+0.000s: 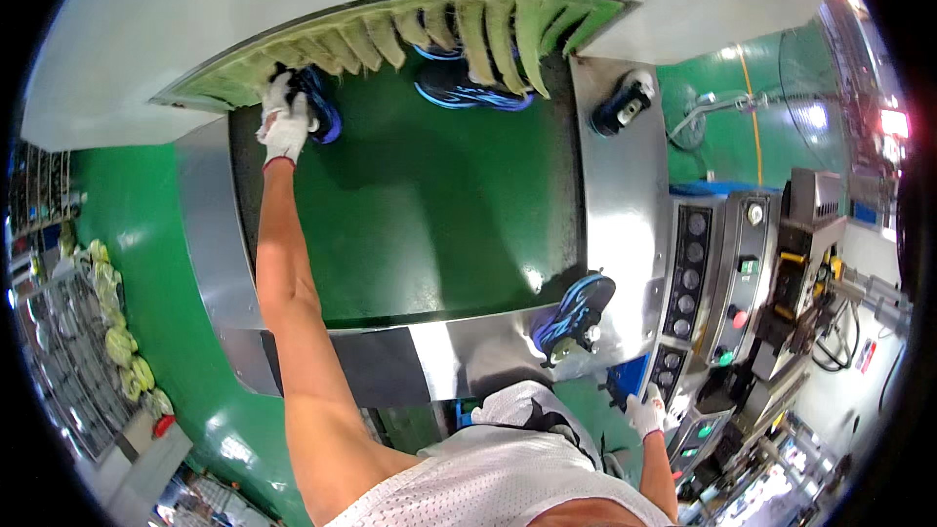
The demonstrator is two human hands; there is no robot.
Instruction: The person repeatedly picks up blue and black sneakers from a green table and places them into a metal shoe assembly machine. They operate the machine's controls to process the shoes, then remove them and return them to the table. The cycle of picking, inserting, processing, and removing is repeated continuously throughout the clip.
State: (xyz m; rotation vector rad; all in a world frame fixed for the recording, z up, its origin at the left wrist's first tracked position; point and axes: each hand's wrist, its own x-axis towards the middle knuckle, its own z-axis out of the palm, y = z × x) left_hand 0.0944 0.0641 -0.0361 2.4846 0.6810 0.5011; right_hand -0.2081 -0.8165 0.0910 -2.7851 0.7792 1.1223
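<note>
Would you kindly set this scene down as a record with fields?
Left hand: white-gloved, at a blue-soled shoe by the green fringed curtain; grip unclear
Right hand: white-gloved, near the control panel; grip unclear
Green surface: blue-patterned footwear partly behind the curtain
Metal frame: black shoe at far right, blue-patterned shoe at near right corner
</note>
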